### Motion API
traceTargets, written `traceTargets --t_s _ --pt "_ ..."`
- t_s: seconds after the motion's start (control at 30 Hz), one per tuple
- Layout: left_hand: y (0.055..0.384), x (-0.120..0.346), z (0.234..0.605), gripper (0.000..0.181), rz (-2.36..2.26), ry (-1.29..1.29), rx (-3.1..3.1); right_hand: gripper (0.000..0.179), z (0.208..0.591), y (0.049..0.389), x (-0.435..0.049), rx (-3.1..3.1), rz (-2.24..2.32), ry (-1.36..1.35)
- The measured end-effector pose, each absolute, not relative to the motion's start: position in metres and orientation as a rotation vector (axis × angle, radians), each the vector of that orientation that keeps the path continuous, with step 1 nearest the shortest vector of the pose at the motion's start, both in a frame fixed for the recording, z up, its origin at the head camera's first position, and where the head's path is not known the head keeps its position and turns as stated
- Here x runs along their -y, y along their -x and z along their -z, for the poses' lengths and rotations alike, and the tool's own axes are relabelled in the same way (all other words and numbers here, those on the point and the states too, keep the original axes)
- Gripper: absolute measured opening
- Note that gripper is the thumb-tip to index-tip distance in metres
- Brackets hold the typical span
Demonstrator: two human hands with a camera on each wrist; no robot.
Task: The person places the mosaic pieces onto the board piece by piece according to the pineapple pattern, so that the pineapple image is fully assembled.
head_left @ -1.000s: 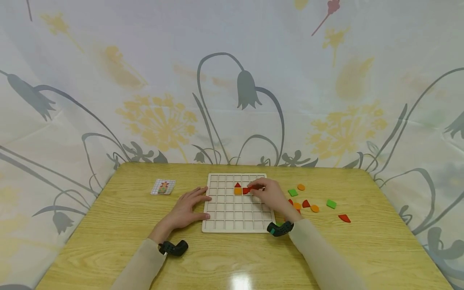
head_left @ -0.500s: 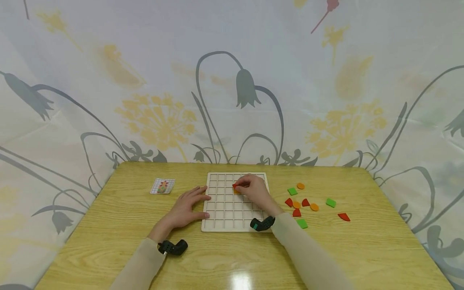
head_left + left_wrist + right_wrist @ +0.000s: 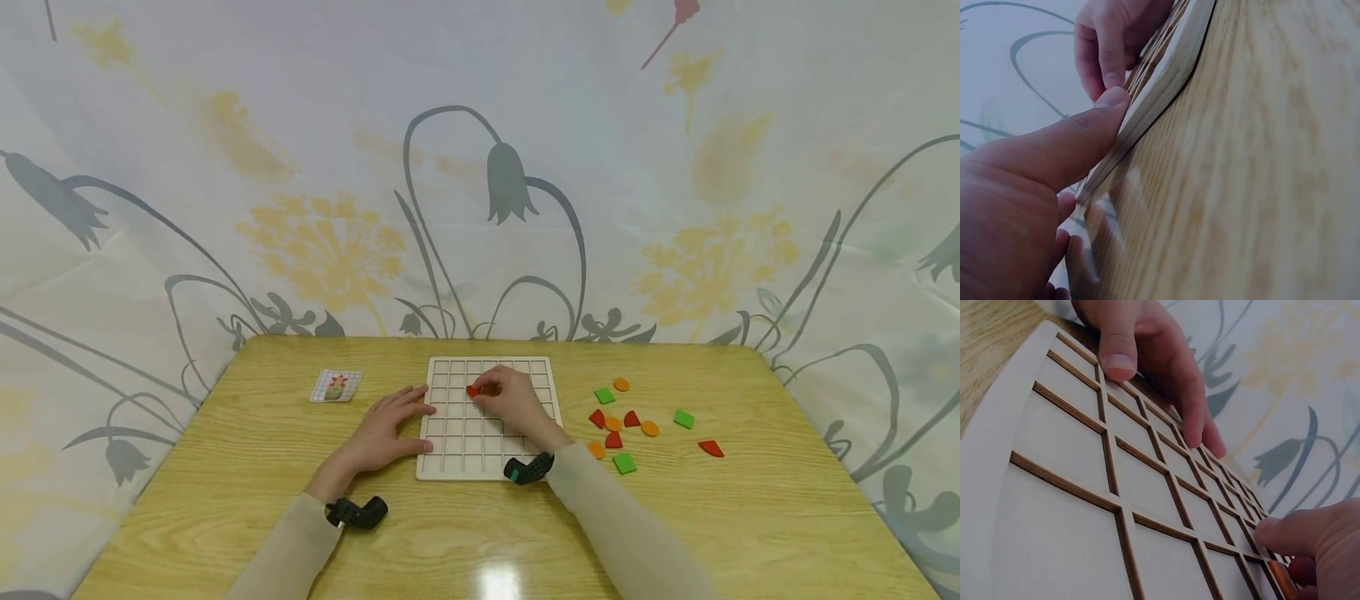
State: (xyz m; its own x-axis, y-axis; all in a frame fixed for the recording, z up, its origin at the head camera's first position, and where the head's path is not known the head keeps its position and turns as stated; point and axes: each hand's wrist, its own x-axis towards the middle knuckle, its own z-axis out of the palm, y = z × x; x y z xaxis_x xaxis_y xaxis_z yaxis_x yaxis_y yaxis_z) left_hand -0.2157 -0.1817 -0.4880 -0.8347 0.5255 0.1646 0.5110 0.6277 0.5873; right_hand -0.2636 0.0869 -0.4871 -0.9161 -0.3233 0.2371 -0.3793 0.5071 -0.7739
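Observation:
A pale wooden grid board [image 3: 450, 463] lies in the middle of the table. My left hand [image 3: 381, 435] rests along its left edge with fingers spread; in the left wrist view the thumb [image 3: 1079, 140] touches the rim. Over the upper middle of the grid, my right hand [image 3: 517, 407] pinches a small red piece [image 3: 472, 391] between thumb and fingertips. Whether that piece sits in a cell, I cannot tell. In the right wrist view an orange piece [image 3: 1282, 579] shows in the grid close to the right fingers. The right hand covers the cells around it.
Right of the board lie loose flat pieces: red quarter-circles [image 3: 712, 449], orange discs [image 3: 650, 428] and green squares [image 3: 624, 463]. A small gridded picture card [image 3: 336, 386] lies at the far left. A patterned cloth [image 3: 300, 167] hangs behind the table.
My right hand has moved left across the board, from right of the orange square to its left, with a red piece in its fingers. The left hand stays put.

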Motion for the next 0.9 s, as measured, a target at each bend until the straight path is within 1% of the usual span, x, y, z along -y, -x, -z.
traceTargets --t_s 0.6,0.9 --pt "0.2155 0.1809 0.4892 0.053 -1.023 -0.899 -2.808 0.013 0.4897 0.2604 -0.0849 2.698 -1.352 -0.582" --pt "0.2154 0.1802 0.4886 0.052 -1.019 -0.903 -2.822 0.01 0.4868 0.2588 -0.0862 2.682 -1.339 -0.638"
